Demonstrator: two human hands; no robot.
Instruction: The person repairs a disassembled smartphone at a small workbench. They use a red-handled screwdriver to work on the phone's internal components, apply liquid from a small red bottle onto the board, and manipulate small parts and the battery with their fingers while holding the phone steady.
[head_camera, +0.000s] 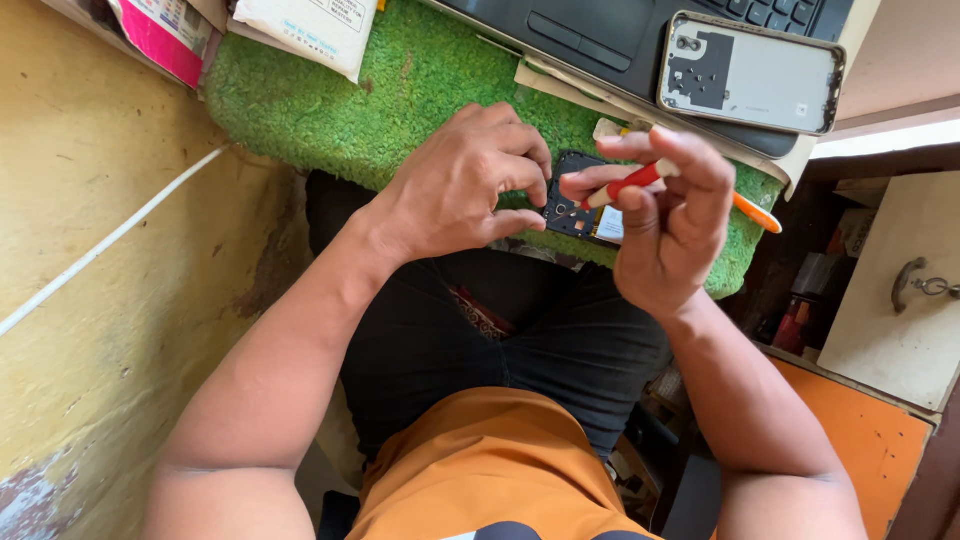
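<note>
My left hand (455, 185) pinches phone (575, 205) at mat's (400, 90) near edge. Right hand (665, 215) grips screwdriver (640, 183), tip on phone.

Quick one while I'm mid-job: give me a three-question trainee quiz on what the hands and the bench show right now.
1. True or false: the right hand holds a red-and-white screwdriver with an orange end.
2. What does the left hand steady on the green mat? A) a coin B) the opened dark phone body C) a cup
3. Fill in: the detached phone back cover lies on the ____.

Key
1. True.
2. B: the left fingers rest at its edge.
3. Laptop, beside its trackpad and keys.
</note>
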